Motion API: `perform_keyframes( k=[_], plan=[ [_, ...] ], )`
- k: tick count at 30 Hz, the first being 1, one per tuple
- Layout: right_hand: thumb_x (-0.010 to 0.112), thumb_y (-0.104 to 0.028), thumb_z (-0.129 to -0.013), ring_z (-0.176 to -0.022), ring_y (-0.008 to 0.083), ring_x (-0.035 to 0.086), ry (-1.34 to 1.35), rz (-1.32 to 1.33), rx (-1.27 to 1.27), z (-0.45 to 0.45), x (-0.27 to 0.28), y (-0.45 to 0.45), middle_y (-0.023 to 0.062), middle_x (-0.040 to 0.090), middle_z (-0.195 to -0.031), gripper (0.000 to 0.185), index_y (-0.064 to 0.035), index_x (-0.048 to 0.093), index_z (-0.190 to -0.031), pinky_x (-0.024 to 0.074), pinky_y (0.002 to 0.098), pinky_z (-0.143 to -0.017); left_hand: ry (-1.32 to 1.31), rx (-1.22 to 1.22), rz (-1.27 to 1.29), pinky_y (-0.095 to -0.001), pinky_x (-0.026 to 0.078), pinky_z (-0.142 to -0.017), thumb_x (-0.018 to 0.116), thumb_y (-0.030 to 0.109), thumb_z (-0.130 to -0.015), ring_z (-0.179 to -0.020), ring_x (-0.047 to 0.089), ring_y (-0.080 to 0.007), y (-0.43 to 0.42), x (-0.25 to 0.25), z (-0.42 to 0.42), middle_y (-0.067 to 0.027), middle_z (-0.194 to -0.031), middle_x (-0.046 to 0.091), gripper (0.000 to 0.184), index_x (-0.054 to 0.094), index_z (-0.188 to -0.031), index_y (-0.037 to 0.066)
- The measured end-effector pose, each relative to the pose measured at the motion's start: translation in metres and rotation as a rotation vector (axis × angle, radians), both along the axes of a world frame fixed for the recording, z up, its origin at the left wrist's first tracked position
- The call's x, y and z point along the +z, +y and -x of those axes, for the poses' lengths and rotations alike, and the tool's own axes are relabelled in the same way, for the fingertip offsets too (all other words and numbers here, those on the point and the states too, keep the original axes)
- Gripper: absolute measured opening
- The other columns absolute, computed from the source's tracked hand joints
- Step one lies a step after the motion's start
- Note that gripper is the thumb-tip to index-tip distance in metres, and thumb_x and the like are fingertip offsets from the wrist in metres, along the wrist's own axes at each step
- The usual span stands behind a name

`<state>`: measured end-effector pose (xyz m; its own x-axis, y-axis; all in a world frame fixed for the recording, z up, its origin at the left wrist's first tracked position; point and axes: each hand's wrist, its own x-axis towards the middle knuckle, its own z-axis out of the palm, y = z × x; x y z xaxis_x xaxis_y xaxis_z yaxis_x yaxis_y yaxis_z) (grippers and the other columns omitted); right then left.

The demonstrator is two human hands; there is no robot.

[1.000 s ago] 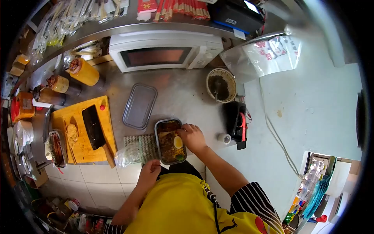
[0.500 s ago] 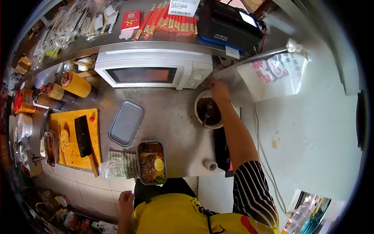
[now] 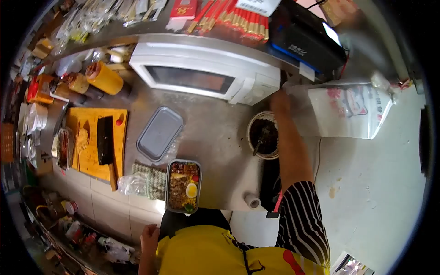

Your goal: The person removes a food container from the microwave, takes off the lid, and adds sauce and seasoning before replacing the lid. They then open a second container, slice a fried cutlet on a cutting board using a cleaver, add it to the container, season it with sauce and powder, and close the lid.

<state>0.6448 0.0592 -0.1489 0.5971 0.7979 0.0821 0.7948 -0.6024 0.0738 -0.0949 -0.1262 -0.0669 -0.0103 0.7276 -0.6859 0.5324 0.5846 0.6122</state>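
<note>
My right hand (image 3: pixel 280 101) reaches past the right end of the white microwave (image 3: pixel 188 75). Its fingers are hidden there, beside a hanging clear plastic bag with a printed figure (image 3: pixel 350 107). Below the wrist stands a white tub of dark, crumbly food (image 3: pixel 270 129) with a spoon (image 3: pixel 258 145) in it. My left hand (image 3: pixel 149 238) hangs low by my side, fingers loosely bent and holding nothing. At the counter's front edge sits an uncovered meal container (image 3: pixel 183 185) with minced meat, corn and half an egg. Its apparent lid (image 3: pixel 160 134) lies just behind.
At left, a cutting board (image 3: pixel 120 151) bears a cleaver (image 3: pixel 105 140). Sauce bottles (image 3: pixel 105 79) stand behind it. A folded knit cloth (image 3: pixel 153 182) touches the meal container. A paper roll (image 3: pixel 252 200) is near the front edge. A black printer (image 3: pixel 307 43) sits on the upper shelf.
The view has shifted and tilted, so the counter things appear displaced. My right hand has gone farther in beside the microwave's right end. My left hand stays low.
</note>
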Motion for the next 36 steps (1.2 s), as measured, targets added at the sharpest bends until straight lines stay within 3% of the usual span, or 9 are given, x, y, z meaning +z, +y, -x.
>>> perform_keyframes(
  k=[3,7,10,11,13,20,25,29,36],
  plan=[
    [0.064,-0.018,-0.094,-0.088,0.0252,0.070,0.171,-0.205,-0.005,0.016,0.039,-0.010,0.0122,0.073,-0.097,0.020,-0.0028,0.072,-0.104,0.0569,0.0390,-0.071,-0.025,-0.040,-0.037,-0.0323,0.052,-0.077,0.068,0.013,-0.092,-0.085,0.063,-0.0161,0.000,-0.007,0.005,-0.0099,-0.093,0.069,0.025,0.065,-0.111,-0.001],
    [0.065,-0.018,-0.093,-0.080,0.0198,0.067,0.846,-0.677,-0.096,0.051,0.052,-0.041,0.0101,0.072,-0.094,0.020,-0.0034,0.070,-0.106,0.0546,0.0357,-0.071,-0.009,-0.123,-0.046,-0.0334,0.052,-0.077,0.067,0.016,-0.093,-0.086,0.065,-0.0184,0.009,-0.020,0.009,-0.0109,-0.095,0.070,0.025,0.064,-0.112,0.000],
    [0.067,-0.013,-0.092,-0.077,0.0174,0.065,0.847,-0.526,-0.088,0.166,0.120,-0.071,0.0089,0.071,-0.092,0.018,-0.0033,0.070,-0.107,0.0519,0.0318,-0.074,-0.046,-0.143,-0.022,-0.0333,0.052,-0.077,0.068,0.017,-0.093,-0.087,0.065,-0.0177,0.021,-0.025,0.007,-0.0098,-0.095,0.070,0.025,0.065,-0.112,0.001],
    [0.067,-0.012,-0.091,-0.077,0.0174,0.066,0.886,-0.439,-0.072,0.200,0.120,-0.079,0.0085,0.071,-0.093,0.017,-0.0026,0.070,-0.106,0.0518,0.0313,-0.073,-0.044,-0.159,0.016,-0.0331,0.052,-0.077,0.068,0.018,-0.093,-0.088,0.065,-0.0177,0.035,-0.006,-0.005,-0.0099,-0.096,0.070,0.026,0.065,-0.112,0.002],
    [0.069,-0.016,-0.092,-0.082,0.0188,0.067,1.117,-0.308,-0.065,0.273,0.120,-0.095,0.0098,0.073,-0.098,0.018,-0.0044,0.071,-0.105,0.0525,0.0315,-0.076,-0.053,-0.202,-0.021,-0.0329,0.052,-0.078,0.068,0.018,-0.093,-0.088,0.065,-0.0176,0.038,-0.025,0.005,-0.0103,-0.096,0.070,0.026,0.064,-0.112,0.001],
    [0.068,-0.014,-0.088,-0.085,0.0315,0.066,0.771,-0.259,0.412,0.407,0.078,-0.077,0.0119,0.069,-0.090,0.012,-0.0068,0.072,-0.097,0.0535,0.0397,-0.074,-0.172,-0.221,-0.025,-0.0319,0.053,-0.081,0.066,0.017,-0.094,-0.090,0.066,-0.0166,0.055,-0.026,0.022,-0.0104,-0.099,0.071,0.024,0.064,-0.113,0.002],
    [0.064,-0.011,-0.084,-0.085,0.0309,0.066,0.487,-0.227,0.433,0.410,0.061,-0.077,0.0104,0.069,-0.092,0.017,-0.0095,0.070,-0.100,0.0553,0.0414,-0.073,-0.187,-0.219,0.006,-0.0315,0.053,-0.082,0.066,0.016,-0.094,-0.091,0.066,-0.0163,0.057,-0.028,0.051,-0.0096,-0.101,0.071,0.024,0.064,-0.114,0.002],
    [0.064,-0.010,-0.084,-0.086,0.0303,0.066,0.487,-0.051,0.321,0.402,0.077,-0.094,0.0105,0.069,-0.092,0.018,-0.0105,0.070,-0.101,0.0556,0.0401,-0.074,-0.247,-0.201,-0.018,-0.0312,0.052,-0.083,0.065,0.015,-0.094,-0.091,0.066,-0.0167,0.058,-0.037,0.065,-0.0098,-0.101,0.070,0.025,0.063,-0.115,0.001],
    [0.065,-0.015,-0.086,-0.084,0.0309,0.066,0.484,-0.180,0.379,0.437,0.073,-0.080,0.0099,0.069,-0.089,0.014,-0.0100,0.071,-0.097,0.0551,0.0404,-0.074,-0.255,-0.219,0.018,-0.0308,0.051,-0.082,0.065,0.019,-0.096,-0.090,0.062,-0.0154,0.074,-0.018,0.056,-0.0077,-0.100,0.067,0.028,0.062,-0.117,0.001]
  ],
)
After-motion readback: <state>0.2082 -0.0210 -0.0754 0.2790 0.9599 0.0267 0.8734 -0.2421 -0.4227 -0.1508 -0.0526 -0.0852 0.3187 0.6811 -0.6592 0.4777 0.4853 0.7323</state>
